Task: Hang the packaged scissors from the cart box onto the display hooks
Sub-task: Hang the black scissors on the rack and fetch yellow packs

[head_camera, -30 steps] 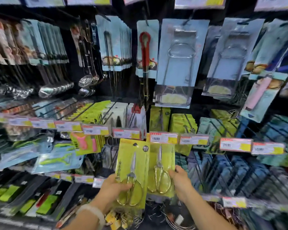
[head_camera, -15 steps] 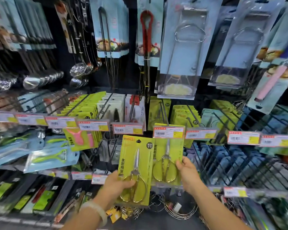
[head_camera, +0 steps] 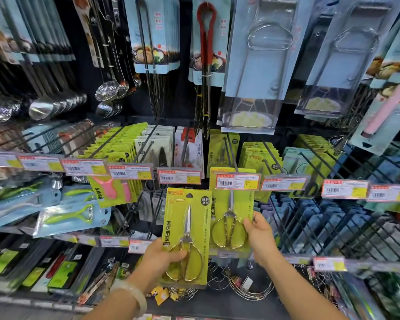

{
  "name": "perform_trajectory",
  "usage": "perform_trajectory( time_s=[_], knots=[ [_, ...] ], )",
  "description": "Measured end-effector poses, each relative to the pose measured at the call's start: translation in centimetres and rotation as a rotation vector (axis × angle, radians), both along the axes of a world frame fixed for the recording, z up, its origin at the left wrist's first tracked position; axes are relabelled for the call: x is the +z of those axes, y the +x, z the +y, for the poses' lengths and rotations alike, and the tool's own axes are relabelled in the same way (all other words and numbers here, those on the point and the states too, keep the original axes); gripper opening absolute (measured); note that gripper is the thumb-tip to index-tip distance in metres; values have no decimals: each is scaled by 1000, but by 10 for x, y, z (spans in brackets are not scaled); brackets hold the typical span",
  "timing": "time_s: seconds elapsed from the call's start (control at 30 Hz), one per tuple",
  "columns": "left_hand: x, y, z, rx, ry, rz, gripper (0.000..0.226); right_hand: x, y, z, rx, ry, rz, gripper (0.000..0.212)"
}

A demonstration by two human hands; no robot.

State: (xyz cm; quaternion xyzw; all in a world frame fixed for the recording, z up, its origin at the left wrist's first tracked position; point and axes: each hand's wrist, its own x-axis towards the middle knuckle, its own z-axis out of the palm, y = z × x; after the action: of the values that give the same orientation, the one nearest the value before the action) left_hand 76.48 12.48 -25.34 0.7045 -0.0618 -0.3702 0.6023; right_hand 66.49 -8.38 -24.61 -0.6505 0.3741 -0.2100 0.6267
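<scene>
A person's left hand (head_camera: 162,256) clamps the lower half of a yellow-green scissors pack (head_camera: 185,236), thumb across the gold handles, holding it upright just left of the price tag (head_camera: 237,181) on the display hook (head_camera: 231,153). The right hand (head_camera: 260,236) pinches the right edge of a second scissors pack (head_camera: 229,218), which sits directly below that tag with its top tucked behind it; whether its hole is on the hook cannot be told. The two packs overlap slightly, the left-hand one in front. Above the tag, a matching pack hangs farther back on the same hook. To the tag's left and right, neighbouring tags line up edge to edge, leaving narrow gaps. Below the packs lies open dark space with wire racks (head_camera: 249,289). A pale bangle (head_camera: 134,294) circles the left wrist.
</scene>
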Motion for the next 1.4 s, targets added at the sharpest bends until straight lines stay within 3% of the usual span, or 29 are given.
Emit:
perform_trajectory(
  time_s=[0.27, 0.37, 0.47, 0.63, 0.77, 0.83, 0.97, 1.1, 1.17, 1.3, 1.4],
  knots=[
    [-9, 8, 8, 0, -49, 30, 114, 4, 5, 0, 40, -20, 49, 10],
    [-11, 7, 9, 56, -31, 59, 99, 1, 5, 0, 34, -30, 65, 22],
    [-11, 5, 7, 25, 8, 53, 104, -5, 4, 0, 27, -18, 60, 11],
    [-11, 5, 4, 3, 47, 25, 99, -16, 9, -3, -29, 64, 42, 10],
    [-11, 4, 3, 17, 43, 34, 64, -14, 18, -8, -17, 23, 76, 9],
    [-15, 4, 2, 22, 45, 24, 74, -8, 23, -11, -34, -9, 82, 22],
    [-32, 9, 1, 29, 54, 28, 127, 6, 33, -22, -23, -22, 101, 40],
    [-42, 12, -1, 31, 40, 45, 140, 14, 42, -31, -9, 4, 170, 40],
    [-34, 6, -3, 20, 54, 78, 125, 11, 46, -35, 12, -13, 225, 39],
    [-11, -8, -16, 16, 38, 34, 54, 5, 39, -33, 23, -46, 306, 43],
    [-2, -19, -31, 12, 25, 66, 59, -6, 17, -16, 296, 45, 269, 38]
  ],
)
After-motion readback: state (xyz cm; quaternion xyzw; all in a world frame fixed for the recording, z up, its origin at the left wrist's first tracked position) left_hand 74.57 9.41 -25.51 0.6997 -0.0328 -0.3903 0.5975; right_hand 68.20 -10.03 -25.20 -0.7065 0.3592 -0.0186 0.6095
